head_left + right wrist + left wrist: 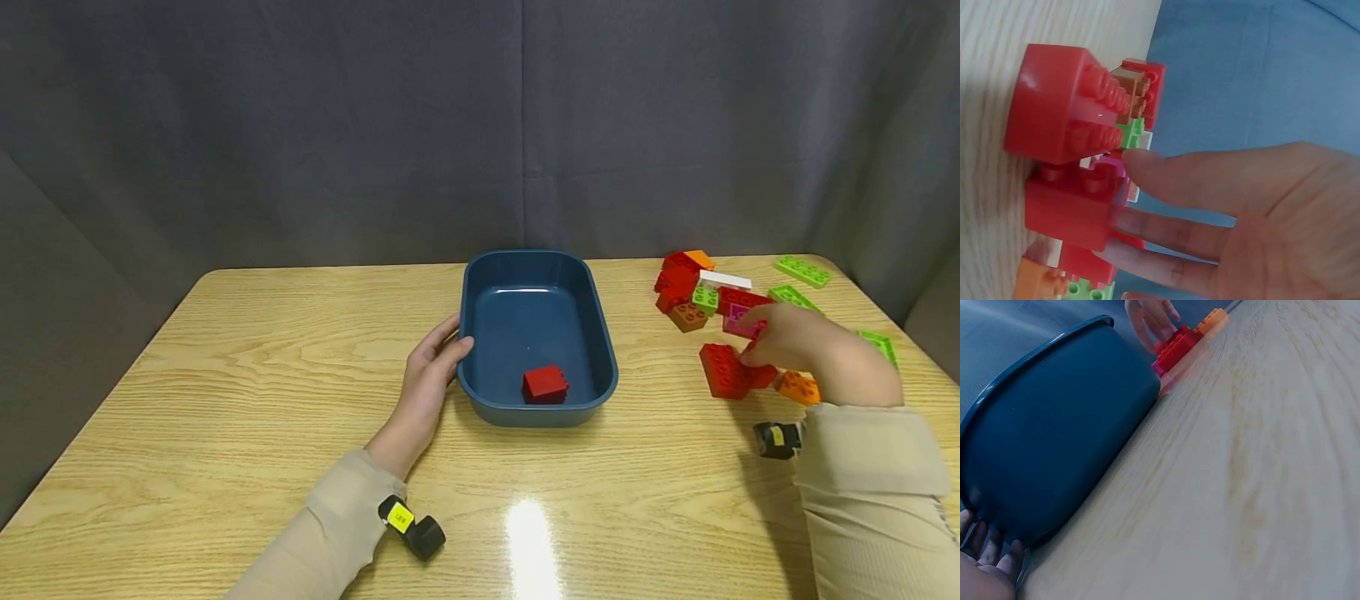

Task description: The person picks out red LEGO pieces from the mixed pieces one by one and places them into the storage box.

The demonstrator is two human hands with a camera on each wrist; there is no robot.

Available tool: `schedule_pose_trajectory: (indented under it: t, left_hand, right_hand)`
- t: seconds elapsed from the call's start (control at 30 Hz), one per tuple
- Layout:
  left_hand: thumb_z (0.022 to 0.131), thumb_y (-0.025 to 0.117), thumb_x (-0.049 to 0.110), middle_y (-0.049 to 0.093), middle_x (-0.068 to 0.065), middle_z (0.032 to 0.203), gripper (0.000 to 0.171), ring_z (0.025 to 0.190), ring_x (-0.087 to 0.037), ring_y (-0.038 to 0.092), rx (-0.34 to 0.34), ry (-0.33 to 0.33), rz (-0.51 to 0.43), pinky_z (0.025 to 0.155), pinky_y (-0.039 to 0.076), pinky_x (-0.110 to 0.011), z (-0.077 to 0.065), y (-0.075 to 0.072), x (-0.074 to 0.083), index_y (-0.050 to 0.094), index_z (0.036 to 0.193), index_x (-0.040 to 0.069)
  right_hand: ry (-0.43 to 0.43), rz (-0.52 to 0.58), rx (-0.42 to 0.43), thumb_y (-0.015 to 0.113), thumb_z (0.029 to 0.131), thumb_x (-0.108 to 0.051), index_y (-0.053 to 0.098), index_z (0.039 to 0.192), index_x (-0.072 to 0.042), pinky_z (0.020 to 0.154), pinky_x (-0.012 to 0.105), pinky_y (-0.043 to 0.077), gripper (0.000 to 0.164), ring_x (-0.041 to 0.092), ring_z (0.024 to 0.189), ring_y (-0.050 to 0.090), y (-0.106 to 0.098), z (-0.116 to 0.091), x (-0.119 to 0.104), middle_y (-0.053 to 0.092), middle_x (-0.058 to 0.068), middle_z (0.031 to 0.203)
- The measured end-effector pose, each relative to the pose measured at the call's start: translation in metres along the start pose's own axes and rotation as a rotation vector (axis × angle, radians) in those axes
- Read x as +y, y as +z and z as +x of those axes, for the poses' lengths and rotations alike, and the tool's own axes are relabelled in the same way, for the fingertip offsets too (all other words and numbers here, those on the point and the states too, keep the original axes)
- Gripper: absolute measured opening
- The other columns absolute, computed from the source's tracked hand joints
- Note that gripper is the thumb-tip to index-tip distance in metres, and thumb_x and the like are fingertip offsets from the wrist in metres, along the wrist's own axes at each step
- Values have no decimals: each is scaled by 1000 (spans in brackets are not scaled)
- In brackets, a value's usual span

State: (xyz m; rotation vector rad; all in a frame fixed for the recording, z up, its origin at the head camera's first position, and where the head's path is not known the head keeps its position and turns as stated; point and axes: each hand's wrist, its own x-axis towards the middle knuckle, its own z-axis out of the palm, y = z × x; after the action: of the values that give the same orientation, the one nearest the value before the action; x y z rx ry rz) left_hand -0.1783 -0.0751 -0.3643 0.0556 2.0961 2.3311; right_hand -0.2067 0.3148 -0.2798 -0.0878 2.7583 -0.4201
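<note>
A dark blue bin (480, 404) stands mid-table with a red toy brick (545, 383) lying in its near end. My left hand (429, 379) holds the bin's left side, thumb over the rim, fingers against the outer wall. My right hand (802, 337) reaches into a group of bricks on the right. Its thumb and fingers are around a studded red brick (1072, 212), though the exact contact is partly hidden. Another red brick (723, 371) lies beside it on the left. An orange brick (799, 387) lies close under the hand.
Behind the right hand are a magenta brick (737, 317), a white brick (724, 281), a brown brick (687, 317) and several red ones. Flat green bricks (802, 271) lie near the table's right edge. A grey curtain (337, 142) hangs behind the wooden table (262, 400).
</note>
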Motion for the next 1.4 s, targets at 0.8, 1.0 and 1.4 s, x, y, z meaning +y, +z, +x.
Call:
schedule_pose_trajectory:
  t: [0.8, 1.0, 1.4]
  left_hand:
    - [92, 55, 25, 48, -12, 145, 52, 126, -18, 48, -4, 1, -6, 111, 37, -44, -1, 0, 1, 43, 141, 11]
    - [92, 55, 25, 48, -11, 145, 52, 126, -17, 48, -2, -1, 0, 111, 36, -44, -1, 0, 1, 43, 141, 12]
    - [91, 56, 28, 49, -10, 145, 52, 127, -17, 48, -9, -9, 0, 110, 36, -42, -1, 1, 1, 44, 140, 14]
  right_hand:
    - [86, 48, -72, 66, 76, -10, 47, 119, 20, 70, 40, 53, 56, 32, 79, 57, 9, 10, 11, 61, 33, 100]
    - [106, 58, -78, 65, 77, -10, 47, 119, 20, 71, 41, 53, 54, 33, 79, 57, 10, 10, 11, 62, 33, 99]
    - [75, 1, -5, 64, 79, -12, 53, 113, 20, 71, 47, 51, 48, 34, 78, 55, 6, 6, 12, 63, 33, 95]
